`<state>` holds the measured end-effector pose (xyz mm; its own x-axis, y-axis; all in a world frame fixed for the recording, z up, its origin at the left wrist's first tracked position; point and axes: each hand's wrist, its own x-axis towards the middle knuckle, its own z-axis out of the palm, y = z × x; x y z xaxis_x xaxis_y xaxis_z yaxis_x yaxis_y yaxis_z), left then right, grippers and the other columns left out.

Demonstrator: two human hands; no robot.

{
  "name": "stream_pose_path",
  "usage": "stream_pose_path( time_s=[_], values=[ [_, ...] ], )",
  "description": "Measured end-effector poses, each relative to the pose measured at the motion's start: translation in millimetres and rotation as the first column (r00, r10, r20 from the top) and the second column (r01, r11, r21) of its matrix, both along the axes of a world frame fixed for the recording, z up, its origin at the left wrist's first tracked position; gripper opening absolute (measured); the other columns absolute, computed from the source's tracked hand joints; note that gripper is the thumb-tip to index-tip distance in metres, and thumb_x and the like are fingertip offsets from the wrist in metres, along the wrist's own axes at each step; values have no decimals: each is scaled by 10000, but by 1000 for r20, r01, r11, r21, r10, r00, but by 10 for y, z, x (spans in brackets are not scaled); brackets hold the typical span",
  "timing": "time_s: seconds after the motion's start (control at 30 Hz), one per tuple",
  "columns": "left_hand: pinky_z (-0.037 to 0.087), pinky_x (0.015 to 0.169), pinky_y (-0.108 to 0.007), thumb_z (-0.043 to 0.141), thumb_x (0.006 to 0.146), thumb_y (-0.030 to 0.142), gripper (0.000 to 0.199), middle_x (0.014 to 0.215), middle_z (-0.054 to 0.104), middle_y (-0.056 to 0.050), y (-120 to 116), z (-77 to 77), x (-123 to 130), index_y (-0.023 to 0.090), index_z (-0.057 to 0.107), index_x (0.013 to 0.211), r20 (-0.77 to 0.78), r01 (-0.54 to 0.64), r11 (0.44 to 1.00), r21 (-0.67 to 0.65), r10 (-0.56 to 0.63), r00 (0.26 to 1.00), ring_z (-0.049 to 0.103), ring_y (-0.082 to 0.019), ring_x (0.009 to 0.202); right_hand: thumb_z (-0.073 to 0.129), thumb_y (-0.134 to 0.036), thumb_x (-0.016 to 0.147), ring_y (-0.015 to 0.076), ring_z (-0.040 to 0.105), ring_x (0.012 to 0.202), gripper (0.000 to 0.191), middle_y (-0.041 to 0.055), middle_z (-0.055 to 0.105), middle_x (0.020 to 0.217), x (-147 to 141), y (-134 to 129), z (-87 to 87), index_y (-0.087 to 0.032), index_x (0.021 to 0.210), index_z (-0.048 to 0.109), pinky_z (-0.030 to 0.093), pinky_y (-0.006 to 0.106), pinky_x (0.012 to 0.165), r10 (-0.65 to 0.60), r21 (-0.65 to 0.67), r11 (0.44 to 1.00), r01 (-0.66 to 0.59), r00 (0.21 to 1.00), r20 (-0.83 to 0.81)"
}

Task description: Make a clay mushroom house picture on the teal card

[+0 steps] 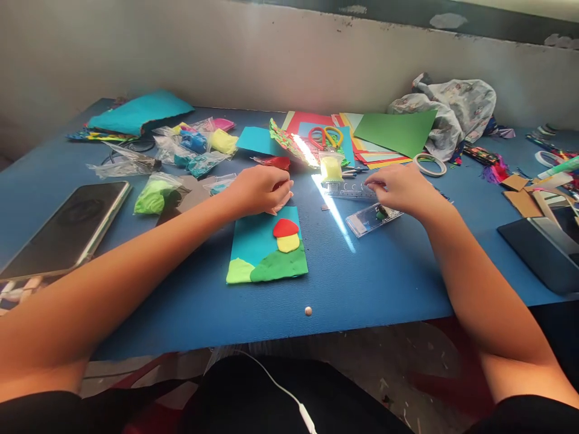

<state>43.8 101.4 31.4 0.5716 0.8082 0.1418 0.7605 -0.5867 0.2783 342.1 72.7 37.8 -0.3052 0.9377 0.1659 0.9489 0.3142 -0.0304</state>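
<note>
My left hand (pixel 265 190) is closed just above the top edge of a blue card (pixel 248 238); whatever its curled fingers hold is hidden. On the card a clay mushroom with a red cap (pixel 286 228) and yellow stem (pixel 288 243) stands over dark green clay (pixel 281 265) and light green clay (pixel 239 271). My right hand (pixel 400 188) has thumb and forefinger pinched near the end of a clear ruler (pixel 350 193). Too little shows to tell what is in that pinch. Beneath it lies a clear plastic case (pixel 365 223) with something dark green at one end.
A small pale ball (pixel 308 311) lies near the table's front edge. Behind the hands are a tub of yellow clay (pixel 332 167), scissors (pixel 325 137), coloured sheets (pixel 393 135) and a tape roll (pixel 429 164). Bagged clay (pixel 156 194) and a phone (pixel 67 226) lie left.
</note>
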Motion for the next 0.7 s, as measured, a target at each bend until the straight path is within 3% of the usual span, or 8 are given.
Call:
stream_pose_path(
  time_s=[0.13, 0.3, 0.4, 0.53, 0.7],
  values=[
    [232, 538, -286, 427, 856, 303, 317, 602, 566, -40, -59, 35, 87, 193, 463, 562, -38, -48, 994, 102, 52, 998, 432, -144, 572, 446, -201, 822, 287, 643, 869, 279, 99, 737, 873, -72, -7, -32, -196, 830, 725, 401, 389, 697, -74, 14, 997, 73, 992, 100],
    [251, 524, -295, 445, 845, 272, 317, 575, 597, -46, -149, 104, 343, 178, 652, 625, -53, 58, 994, -91, -63, 997, 447, -139, 521, 455, -229, 862, 326, 598, 1040, 309, 146, 710, 1056, -150, -9, -116, -192, 1017, 719, 390, 420, 783, -73, 66, 995, 69, 996, 58],
    [316, 551, -289, 453, 848, 265, 308, 718, 697, -64, -199, 114, 489, 185, 747, 801, -124, 31, 981, -193, -56, 991, 561, -174, 618, 425, -208, 876, 332, 574, 1073, 347, 171, 689, 1098, -195, -10, -151, -171, 1081, 702, 376, 439, 816, -44, 52, 998, 42, 998, 50],
    [337, 585, -289, 462, 874, 257, 321, 929, 742, -94, -271, 92, 592, 181, 757, 974, -179, -27, 983, -182, -7, 984, 638, -224, 790, 385, -186, 893, 315, 568, 1056, 364, 169, 686, 1101, -247, -19, -167, -168, 1076, 699, 358, 429, 824, -4, 34, 999, 2, 999, 43],
    [332, 599, -296, 442, 890, 247, 340, 967, 736, -119, -333, 41, 642, 145, 747, 1001, -147, -28, 984, -179, 1, 989, 634, -232, 813, 377, -207, 913, 299, 566, 1025, 361, 154, 690, 1077, -298, -37, -167, -172, 1072, 699, 341, 410, 810, 21, 0, 1000, -21, 999, 33]
  ],
)
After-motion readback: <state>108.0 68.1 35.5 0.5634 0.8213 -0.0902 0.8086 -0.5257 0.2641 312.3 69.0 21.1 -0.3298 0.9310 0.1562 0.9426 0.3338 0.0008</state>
